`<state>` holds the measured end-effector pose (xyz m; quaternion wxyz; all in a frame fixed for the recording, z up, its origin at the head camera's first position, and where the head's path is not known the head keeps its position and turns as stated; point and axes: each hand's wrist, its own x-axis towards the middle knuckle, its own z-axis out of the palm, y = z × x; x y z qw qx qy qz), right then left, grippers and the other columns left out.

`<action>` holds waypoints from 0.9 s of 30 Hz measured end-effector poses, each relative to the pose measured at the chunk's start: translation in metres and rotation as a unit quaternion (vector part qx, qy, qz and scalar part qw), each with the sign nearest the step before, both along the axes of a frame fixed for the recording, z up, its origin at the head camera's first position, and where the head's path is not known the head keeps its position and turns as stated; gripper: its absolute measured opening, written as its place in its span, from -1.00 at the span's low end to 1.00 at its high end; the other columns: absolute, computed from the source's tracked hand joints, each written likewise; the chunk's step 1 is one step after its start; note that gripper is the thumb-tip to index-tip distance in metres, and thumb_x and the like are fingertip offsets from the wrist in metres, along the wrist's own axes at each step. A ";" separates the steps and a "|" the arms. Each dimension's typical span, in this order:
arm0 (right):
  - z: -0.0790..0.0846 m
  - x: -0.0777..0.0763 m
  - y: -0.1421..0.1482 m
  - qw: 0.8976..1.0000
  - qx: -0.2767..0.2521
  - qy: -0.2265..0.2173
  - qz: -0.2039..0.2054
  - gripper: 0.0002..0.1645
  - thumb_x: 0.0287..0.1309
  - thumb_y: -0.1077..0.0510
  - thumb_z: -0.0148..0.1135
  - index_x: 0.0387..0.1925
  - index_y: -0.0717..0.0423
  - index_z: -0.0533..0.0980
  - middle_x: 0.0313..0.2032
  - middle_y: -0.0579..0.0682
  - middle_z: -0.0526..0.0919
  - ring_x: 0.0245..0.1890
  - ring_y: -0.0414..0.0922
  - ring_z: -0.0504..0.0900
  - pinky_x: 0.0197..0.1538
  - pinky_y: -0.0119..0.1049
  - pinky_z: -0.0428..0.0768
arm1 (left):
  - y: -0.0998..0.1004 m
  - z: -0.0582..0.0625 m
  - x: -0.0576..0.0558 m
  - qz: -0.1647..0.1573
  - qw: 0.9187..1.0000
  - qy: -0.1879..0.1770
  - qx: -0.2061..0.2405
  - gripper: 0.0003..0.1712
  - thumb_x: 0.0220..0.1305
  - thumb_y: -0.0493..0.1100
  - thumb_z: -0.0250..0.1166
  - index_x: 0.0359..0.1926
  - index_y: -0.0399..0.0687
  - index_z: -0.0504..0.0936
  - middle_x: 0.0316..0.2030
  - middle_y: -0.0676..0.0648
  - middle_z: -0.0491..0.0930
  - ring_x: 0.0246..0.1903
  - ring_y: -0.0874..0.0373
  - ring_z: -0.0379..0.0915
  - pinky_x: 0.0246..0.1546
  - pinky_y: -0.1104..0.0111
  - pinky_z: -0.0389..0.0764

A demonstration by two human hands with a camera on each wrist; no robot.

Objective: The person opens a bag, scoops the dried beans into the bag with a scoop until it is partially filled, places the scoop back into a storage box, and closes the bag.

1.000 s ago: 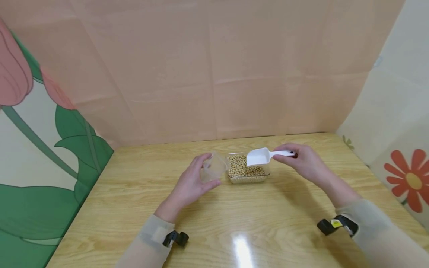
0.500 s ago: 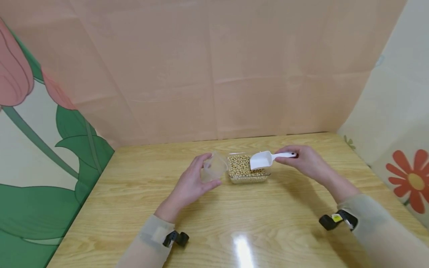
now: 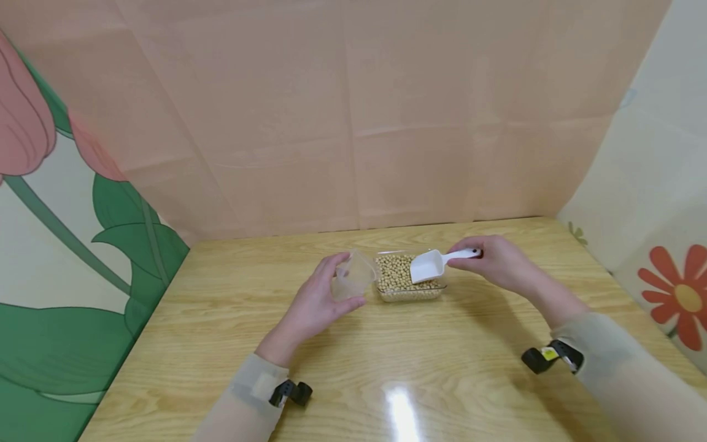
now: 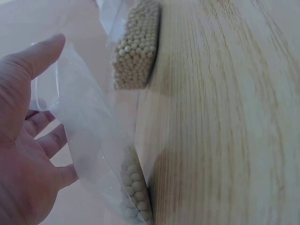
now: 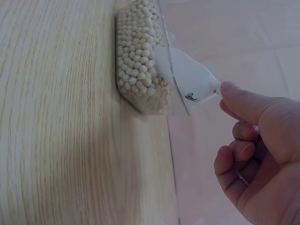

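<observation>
My left hand (image 3: 313, 306) grips a clear plastic container (image 3: 353, 276) by its sides, tilted with its mouth toward the right. A few pale soybeans (image 4: 137, 191) lie at its bottom in the left wrist view. Just right of it sits a clear rectangular box (image 3: 410, 296), well filled with soybeans (image 3: 393, 273). Thumb and fingers of my right hand (image 3: 504, 265) pinch a small white scoop (image 3: 428, 266) by its handle. The front edge of the scoop dips into the beans at the box's right half. In the right wrist view the scoop blade (image 5: 192, 77) slants down past the box's rim.
Both containers are on a wood-grain table (image 3: 342, 374) whose back edge meets a pink cloth backdrop (image 3: 353, 123). A flower-printed wall covering (image 3: 679, 294) borders the right side, another print (image 3: 55, 356) the left.
The scoop has come down from above the box, its front edge now in the beans. My right hand went slightly right, then back left. The left hand and its container stay put.
</observation>
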<state>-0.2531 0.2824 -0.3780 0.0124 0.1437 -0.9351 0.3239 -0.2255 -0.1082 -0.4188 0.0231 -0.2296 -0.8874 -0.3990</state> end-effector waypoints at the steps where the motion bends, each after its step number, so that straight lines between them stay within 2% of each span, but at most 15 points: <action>1: -0.001 -0.001 -0.001 1.000 0.001 0.000 0.002 -0.67 0.43 -0.08 0.54 0.06 0.01 0.81 -0.18 -0.04 0.79 -0.34 -0.11 0.55 -0.32 -0.26 0.51 | 0.000 0.000 0.000 0.000 1.000 0.000 0.000 0.09 0.34 0.07 0.64 0.71 0.07 0.23 0.59 -0.02 0.33 0.47 -0.09 0.40 0.44 -0.12 0.49; 7: -0.009 -0.003 -0.007 1.000 -0.017 -0.007 0.012 -0.67 0.40 -0.05 0.56 0.05 0.04 0.82 -0.17 -0.04 0.80 -0.30 -0.11 0.58 -0.29 -0.28 0.53 | 0.000 0.000 0.000 -0.001 1.000 -0.004 0.004 0.09 0.34 0.07 0.64 0.71 0.08 0.22 0.59 -0.02 0.32 0.46 -0.09 0.41 0.44 -0.13 0.49; 13: -0.021 -0.005 -0.010 0.999 -0.040 -0.030 0.002 -0.63 0.39 -0.06 0.57 0.08 0.06 0.81 -0.25 -0.05 0.77 -0.36 -0.14 0.53 -0.35 -0.30 0.48 | -0.001 0.000 0.000 -0.002 1.000 -0.006 0.006 0.10 0.34 0.04 0.65 0.71 0.09 0.22 0.61 -0.02 0.31 0.47 -0.10 0.40 0.44 -0.15 0.48; 17: -0.030 -0.006 -0.014 0.997 -0.059 -0.043 -0.003 -0.61 0.38 -0.07 0.57 0.09 0.05 0.80 -0.26 -0.06 0.78 -0.34 -0.15 0.55 -0.31 -0.31 0.50 | -0.001 -0.001 0.000 0.003 1.000 -0.007 0.003 0.10 0.34 0.07 0.65 0.71 0.10 0.22 0.61 -0.02 0.30 0.47 -0.10 0.40 0.45 -0.14 0.48; 22: -0.039 -0.004 -0.018 0.992 -0.108 -0.069 0.001 -0.58 0.41 -0.06 0.56 0.13 0.10 0.79 -0.19 0.01 0.81 -0.25 -0.08 0.64 -0.24 -0.27 0.61 | -0.001 -0.002 -0.001 0.004 1.000 -0.011 0.004 0.10 0.34 0.10 0.64 0.71 0.11 0.22 0.61 -0.01 0.30 0.47 -0.09 0.40 0.43 -0.14 0.50; 27: -0.047 -0.003 -0.021 0.985 -0.143 -0.095 -0.014 -0.52 0.41 -0.10 0.55 0.18 0.11 0.76 -0.16 0.05 0.80 -0.22 -0.03 0.67 -0.20 -0.22 0.65 | -0.001 -0.003 -0.001 0.002 1.000 -0.008 0.004 0.10 0.34 0.09 0.64 0.72 0.12 0.21 0.61 -0.01 0.30 0.47 -0.09 0.40 0.42 -0.14 0.51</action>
